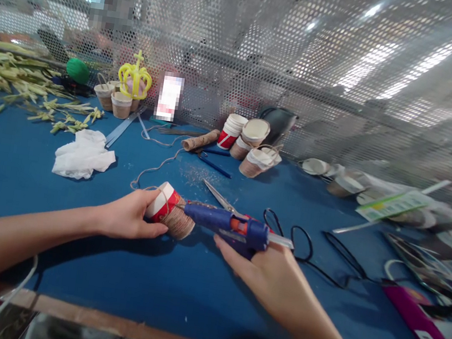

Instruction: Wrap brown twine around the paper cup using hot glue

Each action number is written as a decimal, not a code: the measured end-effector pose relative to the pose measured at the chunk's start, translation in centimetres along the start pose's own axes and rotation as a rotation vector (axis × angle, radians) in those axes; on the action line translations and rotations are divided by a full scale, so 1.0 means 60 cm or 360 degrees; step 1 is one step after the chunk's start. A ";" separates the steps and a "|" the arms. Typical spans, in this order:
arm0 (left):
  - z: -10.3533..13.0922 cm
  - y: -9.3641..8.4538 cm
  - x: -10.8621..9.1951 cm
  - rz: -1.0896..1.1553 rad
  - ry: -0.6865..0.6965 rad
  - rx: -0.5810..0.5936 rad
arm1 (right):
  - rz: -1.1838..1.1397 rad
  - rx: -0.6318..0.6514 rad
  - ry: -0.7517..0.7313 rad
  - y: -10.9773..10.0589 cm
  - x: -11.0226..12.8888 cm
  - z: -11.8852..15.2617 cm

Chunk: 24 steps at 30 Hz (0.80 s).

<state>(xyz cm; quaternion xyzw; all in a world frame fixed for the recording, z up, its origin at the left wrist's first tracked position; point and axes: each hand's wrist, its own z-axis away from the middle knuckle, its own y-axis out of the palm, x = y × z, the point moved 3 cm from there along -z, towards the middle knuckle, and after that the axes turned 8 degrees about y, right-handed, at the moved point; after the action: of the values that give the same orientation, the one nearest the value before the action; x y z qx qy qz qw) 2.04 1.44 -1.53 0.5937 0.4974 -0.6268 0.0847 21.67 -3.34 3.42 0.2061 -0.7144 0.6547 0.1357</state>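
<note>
My left hand (132,213) is wrapped round a paper cup (178,223), which lies tilted just above the table. Brown twine winds round part of the cup; a red and white band stays bare. From it a loose strand of twine (153,169) runs back to a twine roll (200,140). My right hand (266,273) grips a blue hot glue gun (226,227) with a clear glue stick out of its rear. The gun's nozzle points left at the twine on the cup; whether they touch I cannot tell. Behind the gun lie scissors (220,195), partly hidden.
On the blue table (142,287) a crumpled white cloth (84,154) lies at left, near dry husks (0,70). Cups (256,132), some twine-wrapped, stand at the back before a perforated metal screen (236,36). A purple power strip (418,323) and black cable (303,245) are at right.
</note>
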 end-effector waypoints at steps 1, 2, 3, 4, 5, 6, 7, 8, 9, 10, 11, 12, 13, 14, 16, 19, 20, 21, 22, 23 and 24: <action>0.001 0.000 0.001 -0.0052 -0.0019 -0.0014 | -0.0014 -0.0001 -0.0020 -0.002 0.002 -0.001; 0.001 -0.001 0.001 -0.0087 -0.0026 -0.0024 | -0.0027 0.0004 -0.0031 -0.003 0.004 -0.002; 0.002 -0.001 0.001 -0.0099 -0.0020 -0.0029 | -0.0036 0.0013 -0.0027 -0.004 0.005 -0.002; 0.002 -0.001 0.001 -0.0091 -0.0004 -0.0027 | -0.0041 0.0026 -0.0017 -0.005 0.006 -0.003; 0.002 0.000 -0.001 -0.0073 0.0016 -0.0025 | -0.0042 0.0046 -0.0004 -0.005 0.007 -0.003; 0.002 0.000 -0.002 -0.0056 0.0032 -0.0023 | -0.0041 0.0063 0.0010 -0.005 0.007 -0.002; 0.002 -0.001 -0.002 -0.0049 0.0039 -0.0023 | -0.0039 0.0074 0.0023 -0.004 0.007 -0.002; 0.001 -0.001 -0.003 -0.0047 0.0042 -0.0023 | -0.0035 0.0083 0.0032 -0.004 0.007 -0.002; 0.001 -0.001 -0.003 -0.0045 0.0041 -0.0022 | -0.0033 0.0085 0.0037 -0.003 0.006 -0.002; 0.000 -0.001 -0.004 -0.0043 0.0039 -0.0015 | -0.0034 0.0082 0.0036 -0.002 0.005 -0.002; 0.000 -0.001 -0.004 -0.0041 0.0039 -0.0005 | -0.0038 0.0077 0.0035 -0.002 0.004 -0.002; 0.000 0.000 -0.004 -0.0031 0.0041 0.0009 | -0.0045 0.0073 0.0031 -0.001 0.003 -0.003; 0.000 0.000 -0.004 -0.0045 0.0046 0.0020 | -0.0051 0.0071 0.0027 -0.001 0.002 -0.003; 0.000 0.000 -0.004 -0.0056 0.0052 0.0028 | -0.0056 0.0065 0.0024 -0.001 0.001 -0.004; 0.001 0.001 -0.004 -0.0070 0.0059 0.0030 | -0.0062 0.0056 0.0019 -0.002 0.000 -0.003; 0.002 0.001 -0.002 -0.0064 0.0068 0.0024 | -0.0070 0.0052 0.0024 -0.003 0.001 0.001; 0.002 0.001 -0.002 -0.0059 0.0076 0.0020 | -0.0074 0.0068 0.0022 -0.002 0.001 0.002; 0.002 0.001 -0.001 -0.0055 0.0080 0.0018 | -0.0078 0.0087 0.0020 -0.002 0.002 0.003; 0.002 0.001 0.000 -0.0057 0.0080 0.0016 | -0.0081 0.0099 0.0019 -0.002 0.003 0.002; 0.002 0.001 0.000 -0.0068 0.0075 0.0016 | -0.0087 0.0104 0.0014 -0.003 0.004 0.001; 0.002 0.001 0.001 -0.0086 0.0070 0.0022 | -0.0095 0.0095 0.0007 -0.005 0.005 -0.001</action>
<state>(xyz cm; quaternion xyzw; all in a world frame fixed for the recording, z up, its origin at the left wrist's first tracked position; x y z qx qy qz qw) 1.96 1.35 -1.63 0.5942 0.5107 -0.6191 0.0526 21.52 -3.34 3.82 0.2300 -0.6878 0.6718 0.1505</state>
